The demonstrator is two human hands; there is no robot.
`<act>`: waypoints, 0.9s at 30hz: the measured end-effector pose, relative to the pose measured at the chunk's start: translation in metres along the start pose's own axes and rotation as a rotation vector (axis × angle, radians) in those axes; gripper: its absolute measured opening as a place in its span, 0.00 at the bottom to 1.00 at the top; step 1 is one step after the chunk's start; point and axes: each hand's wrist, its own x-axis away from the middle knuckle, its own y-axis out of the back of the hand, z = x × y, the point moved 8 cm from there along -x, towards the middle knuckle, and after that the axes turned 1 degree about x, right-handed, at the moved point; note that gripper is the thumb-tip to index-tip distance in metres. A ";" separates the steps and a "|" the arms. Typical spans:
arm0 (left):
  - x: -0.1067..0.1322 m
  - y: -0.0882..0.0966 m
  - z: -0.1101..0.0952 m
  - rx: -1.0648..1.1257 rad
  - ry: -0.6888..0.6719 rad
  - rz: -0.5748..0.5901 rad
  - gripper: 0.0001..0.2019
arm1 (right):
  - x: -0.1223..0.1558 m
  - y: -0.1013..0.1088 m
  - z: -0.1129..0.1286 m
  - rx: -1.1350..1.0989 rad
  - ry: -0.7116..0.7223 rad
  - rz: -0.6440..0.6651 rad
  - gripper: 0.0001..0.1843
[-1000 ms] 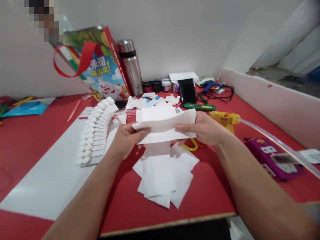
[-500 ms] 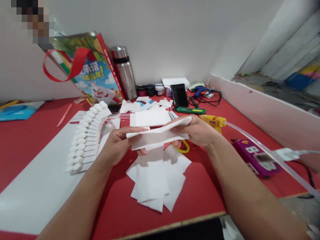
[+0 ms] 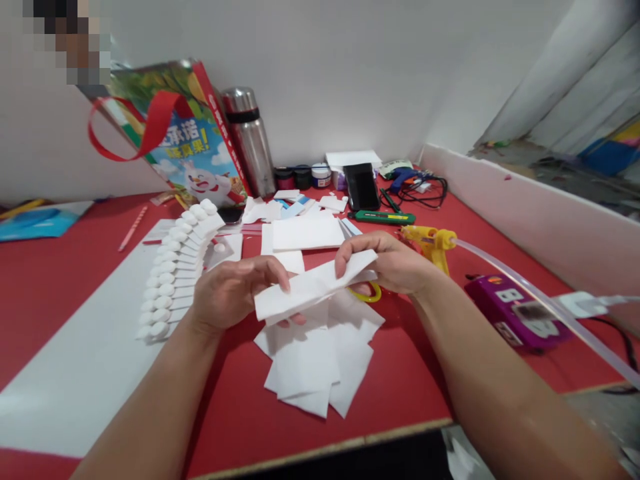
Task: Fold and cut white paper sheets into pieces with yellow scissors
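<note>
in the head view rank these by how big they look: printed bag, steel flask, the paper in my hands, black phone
1. printed bag
2. held paper and steel flask: about alike, and the paper is nearer the camera, so unranked
3. black phone

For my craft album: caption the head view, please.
Left hand and right hand hold a white paper piece over cut sheets on a red table.

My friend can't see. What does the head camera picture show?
The left hand and right hand hold a white paper strip above a pile of white paper pieces on a red table. A yellow glue gun sits nearby.
</note>
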 end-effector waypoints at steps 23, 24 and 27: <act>-0.013 0.005 0.008 -0.323 -0.092 -0.237 0.13 | -0.007 0.022 -0.002 0.292 0.066 -0.481 0.24; -0.014 0.003 0.010 -0.311 -0.078 -0.222 0.16 | -0.008 0.023 -0.001 0.294 0.102 -0.493 0.22; -0.016 0.001 0.017 -0.267 -0.010 -0.174 0.30 | -0.006 0.029 0.005 0.340 0.185 -0.517 0.19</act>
